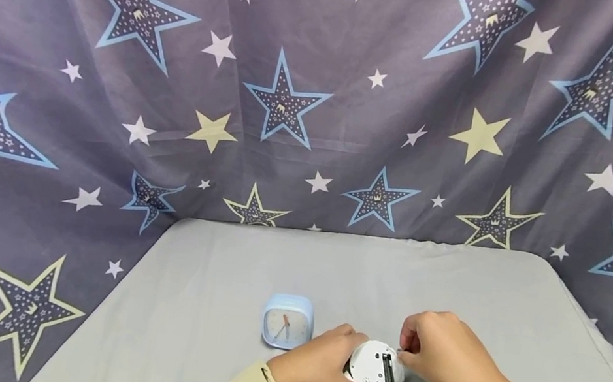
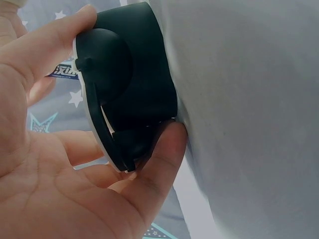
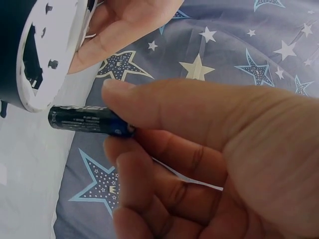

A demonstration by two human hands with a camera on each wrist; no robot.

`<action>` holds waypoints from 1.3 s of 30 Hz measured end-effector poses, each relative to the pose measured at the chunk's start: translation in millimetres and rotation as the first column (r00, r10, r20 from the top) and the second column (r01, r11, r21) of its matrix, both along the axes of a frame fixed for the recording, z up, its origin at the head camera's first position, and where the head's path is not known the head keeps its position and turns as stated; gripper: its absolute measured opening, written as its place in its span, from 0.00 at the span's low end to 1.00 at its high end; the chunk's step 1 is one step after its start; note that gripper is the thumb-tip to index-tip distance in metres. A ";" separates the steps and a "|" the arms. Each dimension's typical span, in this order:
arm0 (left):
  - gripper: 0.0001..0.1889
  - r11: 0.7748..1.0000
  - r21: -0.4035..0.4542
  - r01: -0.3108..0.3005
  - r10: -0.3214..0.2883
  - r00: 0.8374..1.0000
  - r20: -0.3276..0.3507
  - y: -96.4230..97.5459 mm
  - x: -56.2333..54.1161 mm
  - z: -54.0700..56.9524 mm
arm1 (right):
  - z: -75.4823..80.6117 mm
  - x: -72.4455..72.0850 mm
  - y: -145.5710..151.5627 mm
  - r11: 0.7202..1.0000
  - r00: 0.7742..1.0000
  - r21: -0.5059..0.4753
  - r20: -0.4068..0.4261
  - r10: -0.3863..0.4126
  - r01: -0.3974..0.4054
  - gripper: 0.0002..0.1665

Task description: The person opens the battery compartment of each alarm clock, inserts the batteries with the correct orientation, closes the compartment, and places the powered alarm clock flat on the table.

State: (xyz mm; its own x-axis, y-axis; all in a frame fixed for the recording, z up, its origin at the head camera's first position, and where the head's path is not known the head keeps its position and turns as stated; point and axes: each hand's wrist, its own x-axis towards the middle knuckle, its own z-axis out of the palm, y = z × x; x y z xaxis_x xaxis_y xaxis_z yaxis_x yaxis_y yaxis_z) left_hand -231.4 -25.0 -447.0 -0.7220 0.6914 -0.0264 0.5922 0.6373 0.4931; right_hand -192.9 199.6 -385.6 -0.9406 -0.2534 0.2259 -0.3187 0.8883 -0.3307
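1. The battery [image 3: 89, 120] is poking from the pinch of your right hand [image 1: 450, 359], beside the round gadget [image 1: 374, 371].
2. Your left hand [image 1: 319, 364] is gripping that gadget (white back showing).
3. A blue clock [image 1: 287, 325] is standing near your left hand.

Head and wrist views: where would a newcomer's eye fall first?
The star-patterned curtain fills the head view's background. Below, the left hand holds a round white-backed clock, its battery compartment open; the right hand pinches a battery beside it. A light-blue clock sits just beyond the left hand.
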 end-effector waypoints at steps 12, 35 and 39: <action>0.38 1.000 0.006 -0.004 0.004 1.000 -0.008 -1.1 -0.5 -4.4 | -3.3 2.1 -1.5 1.000 1.000 0.004 -0.027 0.010 -0.010 0.20; 0.35 1.000 0.000 0.008 -0.008 1.000 -0.017 -0.8 -3.2 -7.8 | -13.7 1.1 -8.0 0.996 0.996 0.000 -0.016 0.091 -0.091 0.22; 0.35 1.000 -0.001 0.011 -0.011 1.000 -0.015 -1.0 -3.4 -7.6 | -16.2 1.0 -9.0 0.995 0.995 0.000 -0.007 0.096 -0.096 0.22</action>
State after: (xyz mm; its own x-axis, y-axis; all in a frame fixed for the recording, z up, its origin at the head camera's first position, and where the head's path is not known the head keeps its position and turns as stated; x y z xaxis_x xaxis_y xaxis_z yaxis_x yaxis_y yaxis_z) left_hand -234.8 -26.0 -454.7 -0.7148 0.6991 -0.0159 0.6064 0.6311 0.4838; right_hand -191.9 190.6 -401.8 -0.9101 -0.3428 0.2327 -0.4052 0.8534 -0.3280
